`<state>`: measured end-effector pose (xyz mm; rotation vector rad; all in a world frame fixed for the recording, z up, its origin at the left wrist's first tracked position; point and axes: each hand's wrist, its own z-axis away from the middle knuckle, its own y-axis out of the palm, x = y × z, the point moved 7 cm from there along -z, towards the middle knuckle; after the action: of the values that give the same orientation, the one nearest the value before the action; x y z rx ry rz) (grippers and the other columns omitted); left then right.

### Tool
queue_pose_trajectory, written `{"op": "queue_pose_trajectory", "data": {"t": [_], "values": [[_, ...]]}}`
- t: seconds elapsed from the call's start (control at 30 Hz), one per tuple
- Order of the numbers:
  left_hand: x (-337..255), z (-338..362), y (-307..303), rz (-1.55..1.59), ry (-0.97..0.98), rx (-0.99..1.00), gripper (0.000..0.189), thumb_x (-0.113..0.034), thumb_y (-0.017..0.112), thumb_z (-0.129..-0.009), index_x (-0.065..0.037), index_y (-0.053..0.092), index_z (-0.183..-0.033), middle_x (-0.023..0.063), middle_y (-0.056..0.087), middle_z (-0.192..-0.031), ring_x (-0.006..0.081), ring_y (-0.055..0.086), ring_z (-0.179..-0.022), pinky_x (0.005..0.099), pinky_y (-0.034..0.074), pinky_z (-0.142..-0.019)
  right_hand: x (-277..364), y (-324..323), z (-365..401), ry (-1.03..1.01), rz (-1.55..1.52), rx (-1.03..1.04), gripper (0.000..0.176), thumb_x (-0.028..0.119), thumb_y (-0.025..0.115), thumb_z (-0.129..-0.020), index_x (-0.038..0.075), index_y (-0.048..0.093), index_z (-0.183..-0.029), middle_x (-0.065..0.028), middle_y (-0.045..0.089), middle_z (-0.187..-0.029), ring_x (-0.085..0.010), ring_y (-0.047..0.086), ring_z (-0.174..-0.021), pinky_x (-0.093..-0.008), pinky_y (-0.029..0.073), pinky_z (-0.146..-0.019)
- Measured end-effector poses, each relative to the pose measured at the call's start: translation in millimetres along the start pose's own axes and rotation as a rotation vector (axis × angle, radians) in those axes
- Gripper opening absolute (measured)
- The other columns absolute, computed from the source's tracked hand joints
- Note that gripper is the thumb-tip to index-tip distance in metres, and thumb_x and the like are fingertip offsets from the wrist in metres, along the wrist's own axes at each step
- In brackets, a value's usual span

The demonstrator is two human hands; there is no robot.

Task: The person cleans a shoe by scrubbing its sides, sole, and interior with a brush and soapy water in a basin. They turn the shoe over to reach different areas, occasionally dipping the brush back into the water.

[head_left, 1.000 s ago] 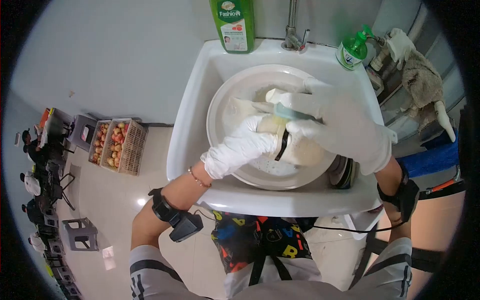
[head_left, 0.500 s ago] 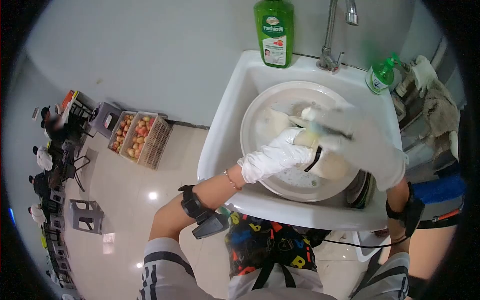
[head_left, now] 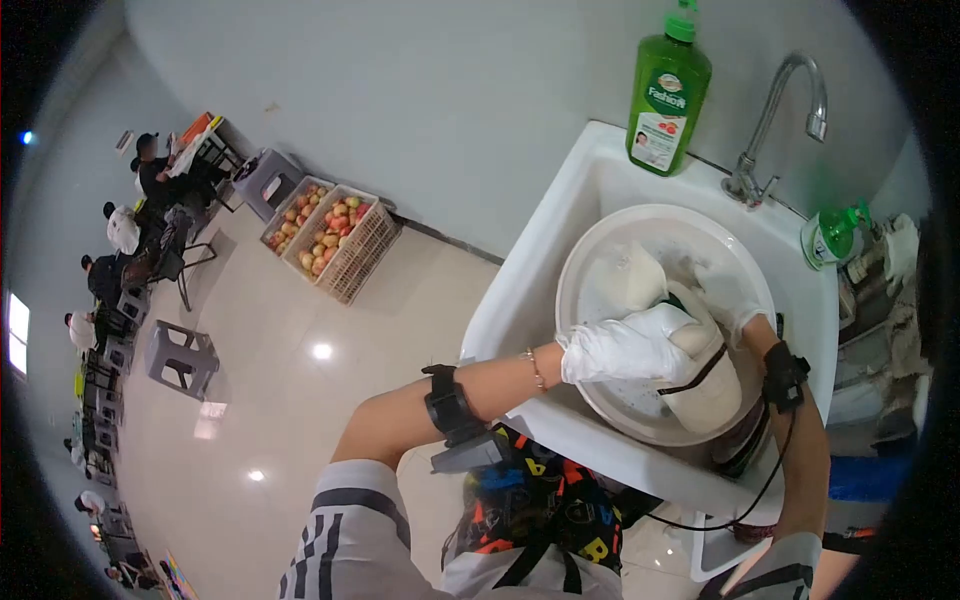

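Note:
A round white basin (head_left: 590,232) of sudsy water stands in the sink. In it lies a cream, shoe-shaped item (head_left: 705,395) with a thin dark band across it. My left hand (head_left: 635,345), in a white glove, is closed on its near side. My right hand (head_left: 728,295), also gloved, reaches down into the basin at the item's far right side, its fingers blurred and partly hidden; I cannot tell what it holds. A second cream piece (head_left: 632,278) sits in the water behind my left hand. Something dark green shows between the two pieces.
The white sink (head_left: 540,250) carries a green soap bottle (head_left: 668,100), a faucet (head_left: 750,180) and a smaller green pump bottle (head_left: 832,235). Dark items (head_left: 740,445) are wedged beside the basin. Crates of fruit (head_left: 345,250) and a grey stool (head_left: 180,355) stand left; several people sit beyond.
My view has shifted, so the sink appears further right. My right hand, blurred above the basin with a dark-handled object before, is now lower in it. My left hand stays on the cream item.

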<state>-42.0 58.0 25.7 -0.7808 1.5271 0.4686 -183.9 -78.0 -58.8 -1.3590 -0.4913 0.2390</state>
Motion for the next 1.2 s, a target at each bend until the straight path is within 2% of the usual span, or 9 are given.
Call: {"op": "queue_pose_trajectory", "data": {"t": [0.3, 0.5, 0.57, 0.7, 0.77, 0.87, 0.9, 1.13, 1.2], "values": [[-3.8, 5.6, -21.4, 0.064, -0.164, -0.136, 0.04, -0.014, 0.061, -0.085, -0.003, 0.052, -0.122, 0.0047, 0.062, -0.099, 0.0119, 0.055, -0.088, 0.0268, 0.048, -0.076, 25.5, -15.2, 35.5, -0.586, -0.154, -0.007, 0.044, 0.025, 0.057, -0.09, 0.006, 0.051, -0.13, -0.0139, 0.048, -0.137, -0.0267, 0.049, -0.12, -0.0338, 0.032, -0.106], [17.2, 10.7, -22.1, 0.347, 0.0, -0.248, 0.036, -0.01, 0.059, -0.085, -0.002, 0.053, -0.12, 0.006, 0.059, -0.097, 0.0127, 0.055, -0.088, 0.0274, 0.046, -0.08, 16.6, -71.7, 77.4, 0.426, -0.775, 0.138, 0.039, 0.019, 0.054, -0.091, 0.005, 0.053, -0.127, -0.0145, 0.053, -0.13, -0.0265, 0.046, -0.122, -0.034, 0.034, -0.105], [21.8, 17.0, -24.9, 0.232, -0.01, -0.168, 0.045, -0.011, 0.055, -0.089, -0.004, 0.043, -0.131, 0.004, 0.055, -0.108, 0.0102, 0.051, -0.096, 0.026, 0.044, -0.085, 26.4, -110.3, 95.0, -0.108, -0.312, -0.27, 0.037, 0.017, 0.052, -0.091, 0.002, 0.054, -0.125, -0.016, 0.058, -0.123, -0.0294, 0.052, -0.114, -0.0348, 0.037, -0.101], [6.9, 11.3, -17.9, 0.43, -0.043, -0.232, 0.048, -0.009, 0.057, -0.087, -0.001, 0.042, -0.133, 0.0018, 0.059, -0.108, 0.01, 0.055, -0.098, 0.0245, 0.046, -0.086, 130.5, -187.1, 134.3, -0.389, -0.116, -0.52, 0.034, 0.024, 0.054, -0.091, 0.005, 0.06, -0.117, -0.0162, 0.062, -0.111, -0.0328, 0.057, -0.104, -0.0379, 0.042, -0.094], [-3.4, 20.2, -19.5, 0.37, -0.231, -0.402, 0.046, -0.01, 0.06, -0.087, 0.0, 0.045, -0.13, 0.0025, 0.06, -0.107, 0.0096, 0.055, -0.097, 0.0247, 0.046, -0.085, 140.8, -186.3, 135.1, -0.397, -0.054, -0.482, 0.031, 0.026, 0.054, -0.09, 0.006, 0.062, -0.114, -0.0158, 0.063, -0.107, -0.0325, 0.058, -0.101, -0.0379, 0.044, -0.091], [2.7, 12.3, -19.0, 0.37, -0.214, -0.235, 0.046, -0.011, 0.063, -0.086, 0.0, 0.046, -0.128, 0.0036, 0.06, -0.107, 0.0101, 0.056, -0.096, 0.0249, 0.047, -0.084, 145.9, -169.2, 136.0, -0.365, -0.087, -0.341, 0.028, 0.022, 0.058, -0.088, 0.005, 0.064, -0.108, -0.0152, 0.064, -0.097, -0.0314, 0.06, -0.09, -0.0365, 0.047, -0.082], [-0.8, 12.4, -15.4, 0.485, -0.148, -0.313, 0.019, -0.009, 0.059, -0.088, -0.006, 0.063, -0.107, -0.0039, 0.06, -0.088, 0.0045, 0.054, -0.079, 0.0193, 0.046, -0.067, 142.0, -157.0, 132.8, -0.307, -0.178, -0.232, 0.026, 0.017, 0.061, -0.085, 0.001, 0.064, -0.106, -0.0151, 0.064, -0.092, -0.0306, 0.06, -0.083, -0.0351, 0.047, -0.077], [5.8, 4.7, -13.5, 0.297, -0.065, -0.246, 0.016, -0.009, 0.059, -0.088, -0.007, 0.062, -0.103, -0.0045, 0.058, -0.084, 0.0042, 0.052, -0.077, 0.0206, 0.046, -0.067, 134.8, -154.6, 126.1, -0.344, -0.169, -0.386, 0.03, 0.015, 0.065, -0.083, 0.002, 0.063, -0.11, -0.0149, 0.065, -0.093, -0.0287, 0.06, -0.08, -0.0365, 0.048, -0.077], [17.2, 4.8, -13.4, 0.282, -0.115, -0.22, 0.016, -0.009, 0.059, -0.088, -0.007, 0.062, -0.103, -0.0045, 0.058, -0.087, 0.0042, 0.051, -0.078, 0.0214, 0.046, -0.068, 140.9, -141.8, 130.7, -0.387, -0.216, -0.275, 0.034, 0.034, 0.058, -0.088, 0.012, 0.063, -0.113, -0.0156, 0.064, -0.096, -0.0316, 0.062, -0.092, -0.0378, 0.049, -0.08]]}}
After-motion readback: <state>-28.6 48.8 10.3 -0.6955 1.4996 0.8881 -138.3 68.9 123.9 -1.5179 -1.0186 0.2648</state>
